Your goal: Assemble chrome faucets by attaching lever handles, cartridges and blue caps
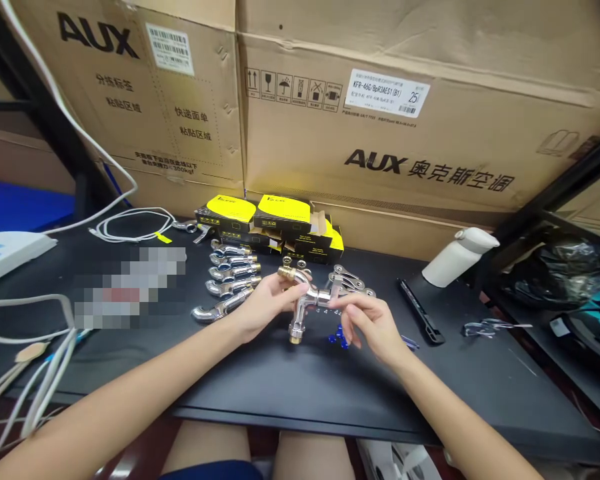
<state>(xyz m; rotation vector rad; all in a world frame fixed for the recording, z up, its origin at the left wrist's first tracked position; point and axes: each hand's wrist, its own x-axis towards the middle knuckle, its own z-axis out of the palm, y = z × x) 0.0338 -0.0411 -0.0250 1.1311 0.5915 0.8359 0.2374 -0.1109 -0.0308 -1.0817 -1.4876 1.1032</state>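
My left hand (270, 303) is closed around a chrome faucet (303, 303) with brass threaded ends, held above the black table. My right hand (373, 323) has its index fingertip against the faucet's right end, the other fingers curled; whether it pinches a small part there is hard to see. Left of my left hand lies a row of similar chrome faucet bodies (225, 288). Behind my right hand are several chrome lever handles (353, 281). Small blue pieces (337, 338) lie below its fingers, and tiny screws (325, 311) lie behind the faucet.
Stacked black-and-yellow boxes (283, 215) stand at the back, before large cartons (300, 143). A black utility knife (421, 312) and a white bottle (457, 257) lie to the right. White cables (55, 353) and a power strip (17, 253) occupy the left.
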